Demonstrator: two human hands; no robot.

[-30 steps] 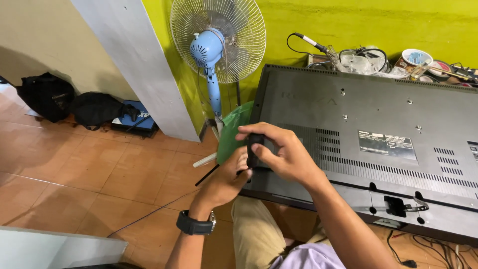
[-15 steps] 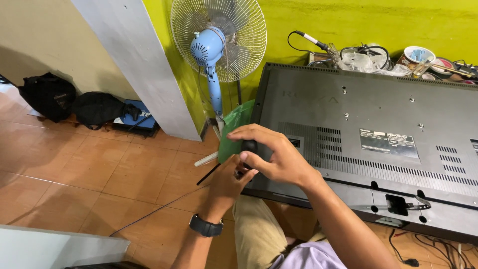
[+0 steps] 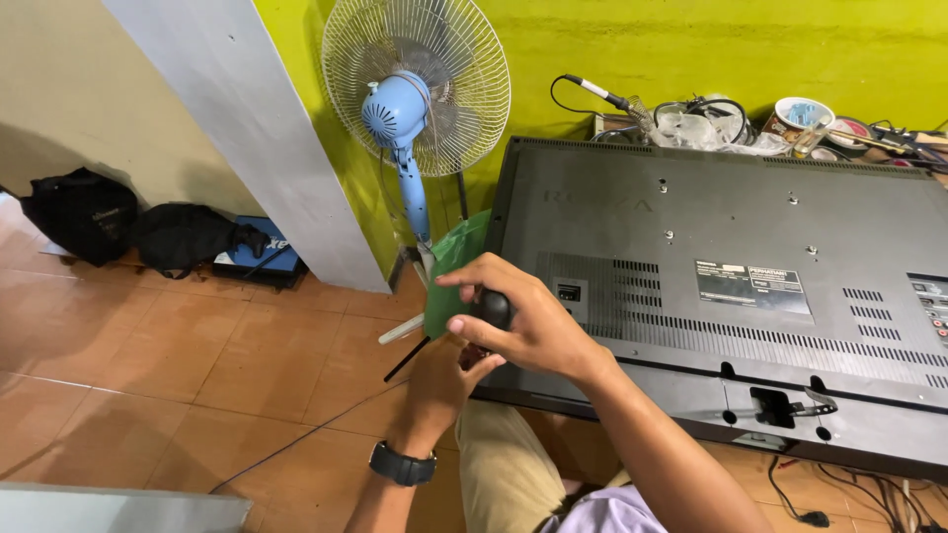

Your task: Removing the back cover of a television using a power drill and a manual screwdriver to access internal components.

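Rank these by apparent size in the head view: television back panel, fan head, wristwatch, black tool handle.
1. television back panel
2. fan head
3. wristwatch and black tool handle look alike; the right hand hides most of the handle.

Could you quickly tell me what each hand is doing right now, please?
Left hand: under the corner of the grey television back panel, grip hidden, cannot be told.
Right hand: closed around a black tool handle.

Right hand (image 3: 523,321) curled over left hand (image 3: 444,380)
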